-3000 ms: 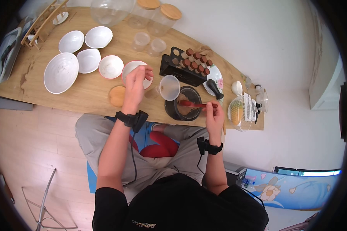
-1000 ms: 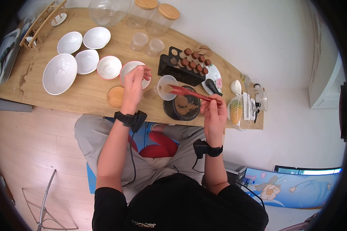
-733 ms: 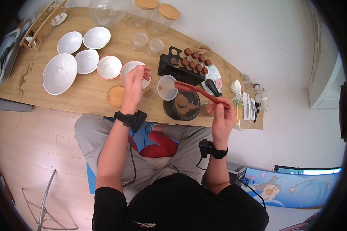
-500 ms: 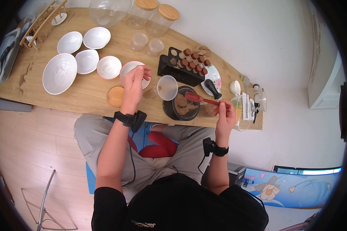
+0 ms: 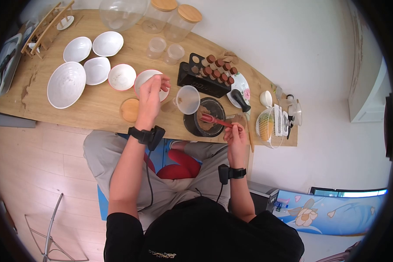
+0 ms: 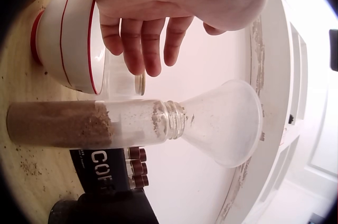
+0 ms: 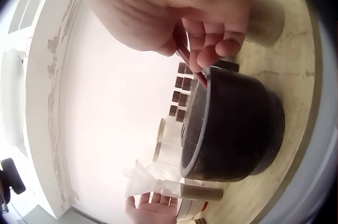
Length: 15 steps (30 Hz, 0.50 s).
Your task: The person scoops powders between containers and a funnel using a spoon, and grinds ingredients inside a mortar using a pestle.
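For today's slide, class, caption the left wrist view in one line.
Left hand hovers above a funnel-topped glass tube part-filled with brown powder.

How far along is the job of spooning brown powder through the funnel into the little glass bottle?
Done: the bottle looks roughly half full of powder. In hand: the right hand dips the red spoon into the black bowl; the left hand hovers by the funnel. Left: the bottle's upper part is unfilled.

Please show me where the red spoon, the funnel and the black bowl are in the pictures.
red spoon [image 5: 208, 118], head view, on its scoop over the brown powder.
funnel [image 6: 224, 124], left wrist view, on its wide cone.
black bowl [image 7: 237, 129], right wrist view, on its outer wall.
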Tool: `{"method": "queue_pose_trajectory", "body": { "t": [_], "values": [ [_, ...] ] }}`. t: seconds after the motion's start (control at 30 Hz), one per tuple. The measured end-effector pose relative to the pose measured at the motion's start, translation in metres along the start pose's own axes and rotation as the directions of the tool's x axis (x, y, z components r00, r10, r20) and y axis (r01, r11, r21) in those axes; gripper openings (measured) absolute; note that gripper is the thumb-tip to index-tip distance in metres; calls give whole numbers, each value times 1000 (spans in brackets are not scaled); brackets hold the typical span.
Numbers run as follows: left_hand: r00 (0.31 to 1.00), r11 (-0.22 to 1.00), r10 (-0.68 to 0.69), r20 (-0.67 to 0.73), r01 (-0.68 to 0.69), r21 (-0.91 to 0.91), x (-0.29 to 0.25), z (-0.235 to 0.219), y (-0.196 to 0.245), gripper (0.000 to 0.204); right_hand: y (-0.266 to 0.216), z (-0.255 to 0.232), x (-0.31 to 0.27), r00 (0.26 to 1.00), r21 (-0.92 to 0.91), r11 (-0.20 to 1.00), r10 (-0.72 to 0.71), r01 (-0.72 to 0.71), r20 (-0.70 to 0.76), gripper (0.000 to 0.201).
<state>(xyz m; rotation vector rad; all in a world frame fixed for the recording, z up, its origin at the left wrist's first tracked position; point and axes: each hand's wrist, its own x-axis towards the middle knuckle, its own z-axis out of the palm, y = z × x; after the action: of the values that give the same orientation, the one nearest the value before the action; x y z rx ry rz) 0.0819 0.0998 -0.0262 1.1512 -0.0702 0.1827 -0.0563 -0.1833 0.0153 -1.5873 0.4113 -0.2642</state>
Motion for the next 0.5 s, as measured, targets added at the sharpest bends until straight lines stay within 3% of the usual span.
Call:
{"method": "queue_pose_trajectory", "body": {
  "t": [0.03,0.5],
  "values": [
    [1000,1000,-1,0,1,0,0,0,0,46,4,0,-1,999,86,996,37,-35,-21,17],
    [1000,1000,-10,3,10,-4,-1,-1,3,44,2,-3,-7,978,341,922,204,-182,-30,19]
  ]
}}
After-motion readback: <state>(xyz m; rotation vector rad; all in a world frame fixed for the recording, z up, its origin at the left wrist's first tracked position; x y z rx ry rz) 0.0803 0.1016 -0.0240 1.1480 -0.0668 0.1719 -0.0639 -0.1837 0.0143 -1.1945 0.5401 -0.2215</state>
